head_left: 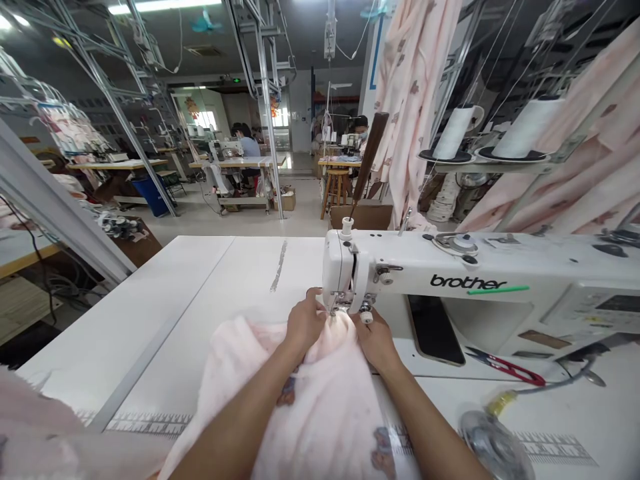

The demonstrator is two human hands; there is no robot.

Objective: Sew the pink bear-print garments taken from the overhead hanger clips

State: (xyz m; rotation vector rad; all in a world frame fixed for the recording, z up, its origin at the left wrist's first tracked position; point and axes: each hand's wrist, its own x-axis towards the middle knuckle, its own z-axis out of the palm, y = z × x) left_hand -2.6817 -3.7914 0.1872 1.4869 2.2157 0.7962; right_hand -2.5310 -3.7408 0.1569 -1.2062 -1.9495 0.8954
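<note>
Soft pink fabric (320, 393) with small brown bear prints is bunched under the needle area of a white Brother sewing machine (400, 267). My left hand (306, 325) grips the fabric just left of the presser foot, its fingers curled and partly hidden by the cloth and machine head. On the other side, my right hand (375, 339) holds the gathered edge close to the foot, its fingertips hidden behind the machine head. From there the cloth drapes down between my forearms toward me.
Under the machine arm lie a black phone (436, 328) and red-handled scissors (507, 365). A clear round lamp-like object (495, 443) stands at the lower right. Thread cones (454, 133) and hanging pink cloth (413, 87) are behind. More pink fabric (55, 427) lies at lower left.
</note>
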